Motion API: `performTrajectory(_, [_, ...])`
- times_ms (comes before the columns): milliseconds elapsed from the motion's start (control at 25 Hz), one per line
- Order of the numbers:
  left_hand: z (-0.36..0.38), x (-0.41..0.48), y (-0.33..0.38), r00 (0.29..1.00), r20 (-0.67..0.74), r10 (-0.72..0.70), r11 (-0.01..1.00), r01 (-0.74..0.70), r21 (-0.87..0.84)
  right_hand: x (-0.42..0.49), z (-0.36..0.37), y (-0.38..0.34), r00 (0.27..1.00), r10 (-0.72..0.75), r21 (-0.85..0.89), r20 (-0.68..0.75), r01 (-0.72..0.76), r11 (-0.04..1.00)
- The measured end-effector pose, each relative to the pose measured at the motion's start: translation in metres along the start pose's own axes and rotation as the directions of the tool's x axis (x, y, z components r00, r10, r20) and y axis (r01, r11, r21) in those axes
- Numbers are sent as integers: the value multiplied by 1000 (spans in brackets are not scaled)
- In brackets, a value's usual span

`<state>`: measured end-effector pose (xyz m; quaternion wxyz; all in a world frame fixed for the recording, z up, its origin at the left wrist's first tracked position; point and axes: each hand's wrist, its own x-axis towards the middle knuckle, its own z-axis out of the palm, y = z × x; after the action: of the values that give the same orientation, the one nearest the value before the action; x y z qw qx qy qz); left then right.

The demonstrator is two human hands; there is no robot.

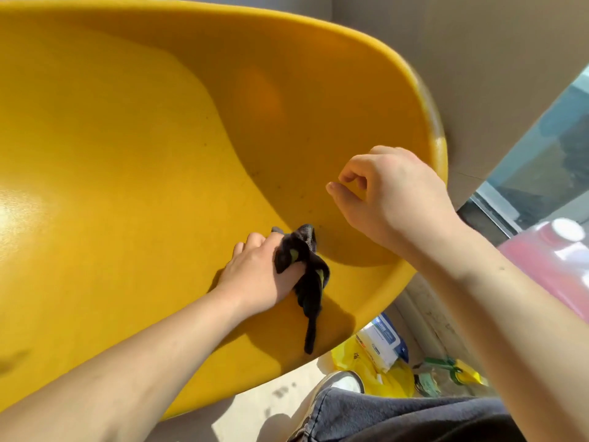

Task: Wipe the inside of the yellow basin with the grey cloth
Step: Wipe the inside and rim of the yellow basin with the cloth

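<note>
A large yellow basin (134, 148) fills most of the view, tilted, with its rim running from the top right down to the lower middle. My left hand (255, 275) presses a dark grey cloth (307, 282) against the basin's inner surface near the lower rim; a tail of the cloth hangs down toward the edge. My right hand (392, 193) hovers over the basin's right side just inside the rim, its fingers loosely curled with thumb and forefinger close together and nothing in them.
Below the basin's rim on the floor lie a yellow plastic bag (369, 368), a white and blue wipes pack (382, 339) and a green-trimmed item (446, 368). A red and white container (554, 250) stands at the right. My jeans leg (398, 419) and shoe (347, 381) are at the bottom.
</note>
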<state>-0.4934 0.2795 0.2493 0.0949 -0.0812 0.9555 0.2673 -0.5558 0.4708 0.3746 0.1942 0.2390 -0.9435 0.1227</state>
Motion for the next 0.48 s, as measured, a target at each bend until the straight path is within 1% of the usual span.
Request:
performTrajectory(40, [-1,5,-11,1000,-14,-25,1000,25,17,0,-7,6,997,46,-48,-64,-49,998])
performTrajectory(80, [-2,9,-18,996,-50,-80,996,81,24,0,-14,13,989,97,-109,-107,-109,988])
performTrajectory(160, [-3,12,-22,956,-144,-256,967,254,-30,0,-24,23,971,215,-191,-104,-232,954])
performTrajectory(200, [-1,9,-15,928,-153,-340,940,330,-82,0,-26,26,959,270,-191,-83,-281,940])
performTrajectory(240, [5,2,-1,915,-131,-382,922,366,-128,0,-26,30,948,310,-168,-73,-318,933])
performTrajectory(280, [12,-6,17,925,-89,-371,919,351,-177,1,-24,33,938,337,-131,-78,-345,930])
performTrajectory(320, [19,-16,37,950,-43,-310,923,290,-254,2,-23,36,928,361,-88,-92,-369,925])
performTrajectory(400, [22,-29,69,988,37,-148,888,149,-435,6,-19,39,908,398,7,-129,-401,916])
performTrajectory(440, [19,-24,72,996,46,-79,873,91,-479,8,-18,40,900,409,47,-152,-406,913])
performTrajectory(480, [15,-12,67,998,42,-38,891,53,-452,9,-17,41,893,417,80,-173,-409,909])
